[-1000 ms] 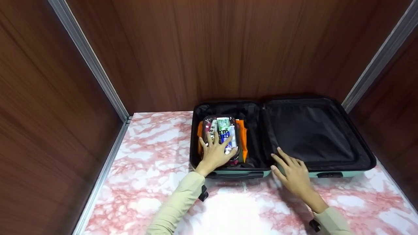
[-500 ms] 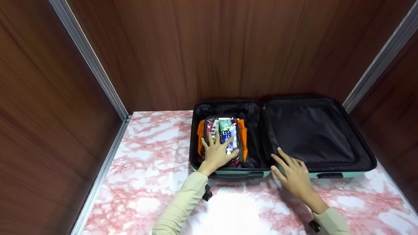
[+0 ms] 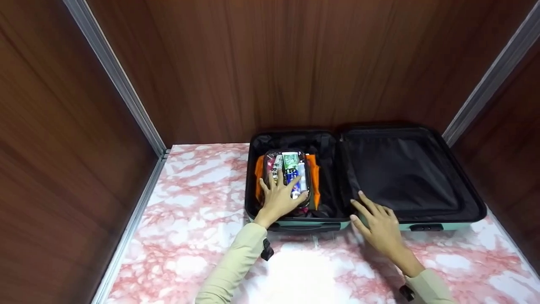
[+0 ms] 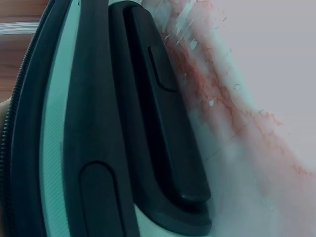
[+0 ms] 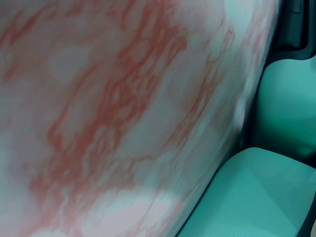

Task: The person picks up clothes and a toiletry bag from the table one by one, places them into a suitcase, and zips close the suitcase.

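Observation:
An opened green suitcase [image 3: 345, 226] with black lining lies on the table, its two halves side by side. In the left half sits a clear, dark-edged toiletry pouch [image 3: 290, 159] with several tubes and packets showing through, on top of folded orange cloth [image 3: 314, 181]. My left hand [image 3: 279, 199] rests on the pouch with fingers spread, covering its near part. At the near edge of the suitcase, by the hinge between the halves, my right hand [image 3: 378, 226] touches the rim with loosely extended fingers. The left wrist view shows the suitcase's black carry handle [image 4: 165, 103].
The suitcase's right half [image 3: 405, 173] has a black zipped lining panel. A combination lock [image 3: 426, 227] is on its front side. Brown wood-look walls [image 3: 287, 63] stand behind and at both sides. The table [image 3: 190, 202] has a red-and-white marbled top.
My left hand and the pouch shifted slightly to the right from a second ago, then barely back. The right hand stayed in place.

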### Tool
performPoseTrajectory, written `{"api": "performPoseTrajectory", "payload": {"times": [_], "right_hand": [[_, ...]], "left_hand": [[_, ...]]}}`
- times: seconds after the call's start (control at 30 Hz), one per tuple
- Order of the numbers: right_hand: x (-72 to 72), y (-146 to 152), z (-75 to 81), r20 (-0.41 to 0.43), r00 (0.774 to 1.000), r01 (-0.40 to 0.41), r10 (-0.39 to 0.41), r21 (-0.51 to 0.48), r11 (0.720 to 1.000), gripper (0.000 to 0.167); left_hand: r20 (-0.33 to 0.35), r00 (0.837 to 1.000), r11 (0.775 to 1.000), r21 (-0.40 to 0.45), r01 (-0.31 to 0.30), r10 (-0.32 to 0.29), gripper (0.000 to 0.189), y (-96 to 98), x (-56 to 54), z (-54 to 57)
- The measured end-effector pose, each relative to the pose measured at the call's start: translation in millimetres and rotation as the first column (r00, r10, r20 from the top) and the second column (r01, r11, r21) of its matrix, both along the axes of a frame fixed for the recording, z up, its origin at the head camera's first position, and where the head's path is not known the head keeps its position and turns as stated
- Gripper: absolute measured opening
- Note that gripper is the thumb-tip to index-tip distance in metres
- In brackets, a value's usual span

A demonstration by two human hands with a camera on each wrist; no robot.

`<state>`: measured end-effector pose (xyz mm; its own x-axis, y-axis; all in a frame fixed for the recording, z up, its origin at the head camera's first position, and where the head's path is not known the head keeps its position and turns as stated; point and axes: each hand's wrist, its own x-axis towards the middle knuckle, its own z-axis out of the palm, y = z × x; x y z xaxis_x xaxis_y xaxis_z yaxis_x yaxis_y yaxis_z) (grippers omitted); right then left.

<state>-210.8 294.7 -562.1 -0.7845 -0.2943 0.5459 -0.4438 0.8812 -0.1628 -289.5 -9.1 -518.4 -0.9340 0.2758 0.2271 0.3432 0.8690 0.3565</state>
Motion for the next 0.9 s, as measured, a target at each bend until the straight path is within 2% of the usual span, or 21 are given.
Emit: {"api": "performPoseTrajectory", "payload": {"times": [0.2,0.47,0.77,0.9], "right_hand": [[0.3,-1,0.0,0.007,1.0,-0.005,0.005,-0.015,1.0,0.049],[-0.2,-1,1.7,0.026,1.0,0.002,-0.002,-0.011,1.0,0.049],[0.5,-1,2.8,0.028,1.0,0.002,-0.001,-0.006,1.0,0.05],[1.1,0,3.5,0.036,0.999,0.003,-0.003,-0.006,1.0,0.05]], "left_hand": [[0.01,1.0,1.0,0.016,-0.005,0.005,0.056,-7.0,-0.7,4.3],[-0.085,0.996,0.991,0.13,0.012,-0.001,0.043,-18.2,-2.6,5.2],[-0.23,0.971,0.982,0.188,-0.026,0.07,0.028,-42.9,-5.0,3.3],[-0.265,0.958,0.975,0.215,-0.05,0.107,0.024,-54.5,-5.1,3.4]]}}
